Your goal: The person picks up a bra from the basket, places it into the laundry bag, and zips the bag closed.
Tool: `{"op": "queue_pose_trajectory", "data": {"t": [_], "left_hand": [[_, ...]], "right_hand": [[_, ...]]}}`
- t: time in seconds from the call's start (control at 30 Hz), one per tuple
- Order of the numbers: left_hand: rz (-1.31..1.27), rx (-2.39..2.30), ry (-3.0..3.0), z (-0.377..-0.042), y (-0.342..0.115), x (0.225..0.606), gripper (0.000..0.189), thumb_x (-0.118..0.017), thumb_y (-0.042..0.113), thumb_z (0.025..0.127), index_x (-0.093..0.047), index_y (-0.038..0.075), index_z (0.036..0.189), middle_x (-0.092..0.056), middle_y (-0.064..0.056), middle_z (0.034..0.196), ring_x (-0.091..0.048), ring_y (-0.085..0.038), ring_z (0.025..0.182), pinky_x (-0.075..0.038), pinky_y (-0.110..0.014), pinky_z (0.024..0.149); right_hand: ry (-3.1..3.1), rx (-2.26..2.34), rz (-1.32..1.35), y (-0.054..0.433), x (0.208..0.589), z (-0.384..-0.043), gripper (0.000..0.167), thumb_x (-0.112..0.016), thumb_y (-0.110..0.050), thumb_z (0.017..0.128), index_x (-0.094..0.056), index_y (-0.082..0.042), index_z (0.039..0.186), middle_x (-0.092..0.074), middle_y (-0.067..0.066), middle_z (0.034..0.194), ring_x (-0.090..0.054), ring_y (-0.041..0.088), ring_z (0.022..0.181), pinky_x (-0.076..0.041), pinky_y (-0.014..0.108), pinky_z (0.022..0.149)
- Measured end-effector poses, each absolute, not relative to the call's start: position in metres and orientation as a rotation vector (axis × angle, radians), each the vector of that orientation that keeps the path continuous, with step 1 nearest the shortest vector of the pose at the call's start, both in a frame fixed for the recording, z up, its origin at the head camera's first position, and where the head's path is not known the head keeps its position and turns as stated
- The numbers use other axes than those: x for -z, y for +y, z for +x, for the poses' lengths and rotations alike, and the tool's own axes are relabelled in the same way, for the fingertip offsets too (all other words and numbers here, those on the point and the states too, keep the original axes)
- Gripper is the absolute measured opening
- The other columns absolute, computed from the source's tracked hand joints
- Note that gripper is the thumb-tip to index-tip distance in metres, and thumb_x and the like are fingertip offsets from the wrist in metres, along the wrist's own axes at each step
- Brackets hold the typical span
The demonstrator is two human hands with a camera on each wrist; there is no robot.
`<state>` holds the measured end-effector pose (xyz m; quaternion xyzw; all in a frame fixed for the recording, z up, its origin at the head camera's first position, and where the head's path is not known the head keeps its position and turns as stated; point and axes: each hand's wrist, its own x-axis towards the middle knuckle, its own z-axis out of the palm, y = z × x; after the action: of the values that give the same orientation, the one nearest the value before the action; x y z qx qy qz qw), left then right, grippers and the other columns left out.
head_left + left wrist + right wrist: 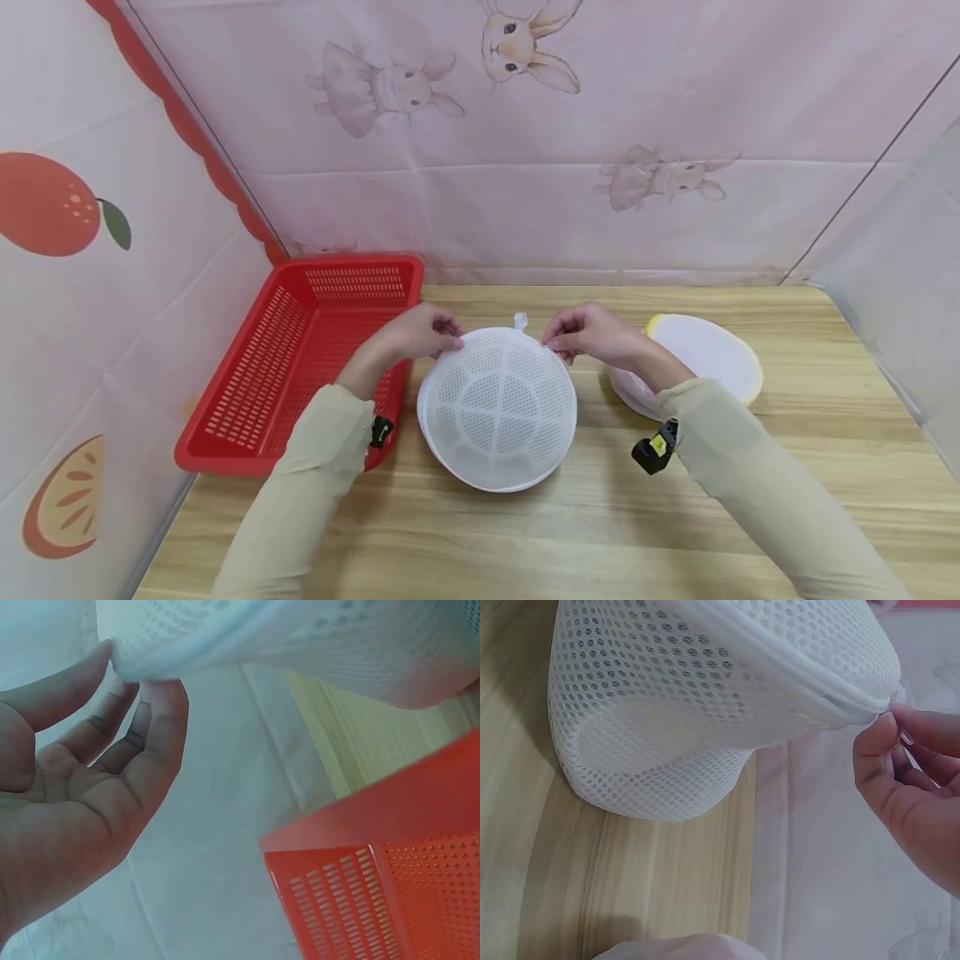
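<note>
A round white mesh laundry bag (497, 408) is held up between both hands, its circular face towards the head camera. The left hand (423, 332) pinches the bag's rim at its upper left, between thumb and fingers. At the upper right, the right hand (592, 333) pinches the edge with thumb and forefinger. In the right wrist view, a zipper seam (810, 671) runs along the rim to those fingertips; whether they grip a zipper pull is hidden. A small white loop (521, 321) sticks up from the rim between the hands.
A red plastic basket (225, 462) with slotted walls stands at the left, close to the left forearm. Behind the right wrist lies another white bag with a yellow edge (705, 358). The wooden table (480, 542) meets a pink rabbit-print backdrop (510, 217).
</note>
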<state>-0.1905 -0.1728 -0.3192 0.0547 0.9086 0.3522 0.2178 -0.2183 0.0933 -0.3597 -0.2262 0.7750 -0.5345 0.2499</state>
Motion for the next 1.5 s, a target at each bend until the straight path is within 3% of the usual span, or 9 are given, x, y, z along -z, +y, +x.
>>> {"op": "queue_pose_trajectory", "data": {"t": [0.37, 0.6, 0.83, 1.23, 1.5], "left_hand": [[0.278, -0.883, 2.609, -0.198, -0.162, 0.321, 0.017, -0.068, 0.006, 0.080, -0.064, -0.002, 0.094, -0.059, -0.009, 0.084, -0.052, -0.019, 0.081, -0.045, -0.027, 0.071], [0.158, -0.931, 2.649, -0.195, -0.160, 0.323, 0.014, -0.071, 0.008, 0.077, -0.065, 0.001, 0.088, -0.058, -0.006, 0.080, -0.051, -0.018, 0.077, -0.044, -0.025, 0.066], [0.057, -1.006, 2.719, -0.190, -0.159, 0.326, 0.011, -0.072, 0.008, 0.075, -0.065, 0.002, 0.081, -0.059, -0.006, 0.077, -0.051, -0.019, 0.075, -0.044, -0.025, 0.063], [-0.221, -1.184, 2.684, -0.190, -0.178, 0.334, 0.016, -0.071, 0.007, 0.075, -0.065, -0.001, 0.087, -0.059, -0.011, 0.083, -0.053, -0.018, 0.069, -0.051, -0.029, 0.062], [-0.070, -1.092, 2.541, -0.191, -0.181, 0.325, 0.017, -0.066, 0.008, 0.081, -0.061, -0.002, 0.094, -0.057, -0.012, 0.088, -0.053, -0.020, 0.075, -0.051, -0.028, 0.066]], "right_hand": [[2.168, 1.448, -0.555, 0.087, 0.357, -0.214, 0.007, -0.056, 0.006, 0.085, -0.061, 0.009, 0.089, -0.059, 0.008, 0.071, -0.053, 0.015, 0.061, -0.050, 0.027, 0.059], [2.261, 1.404, -0.510, 0.084, 0.353, -0.211, 0.005, -0.058, 0.002, 0.085, -0.061, 0.006, 0.087, -0.056, 0.016, 0.072, -0.050, 0.016, 0.059, -0.047, 0.025, 0.055], [2.286, 1.411, -0.464, 0.086, 0.356, -0.210, 0.005, -0.057, 0.003, 0.086, -0.060, 0.006, 0.087, -0.055, 0.015, 0.073, -0.050, 0.017, 0.060, -0.047, 0.025, 0.056], [2.244, 1.422, -0.437, 0.105, 0.371, -0.213, 0.010, -0.055, 0.006, 0.086, -0.055, 0.014, 0.091, -0.053, 0.011, 0.070, -0.051, 0.014, 0.057, -0.047, 0.024, 0.054], [2.275, 1.385, -0.419, 0.111, 0.371, -0.210, 0.011, -0.054, 0.003, 0.087, -0.056, 0.012, 0.092, -0.053, 0.011, 0.072, -0.052, 0.015, 0.060, -0.050, 0.029, 0.060]]}}
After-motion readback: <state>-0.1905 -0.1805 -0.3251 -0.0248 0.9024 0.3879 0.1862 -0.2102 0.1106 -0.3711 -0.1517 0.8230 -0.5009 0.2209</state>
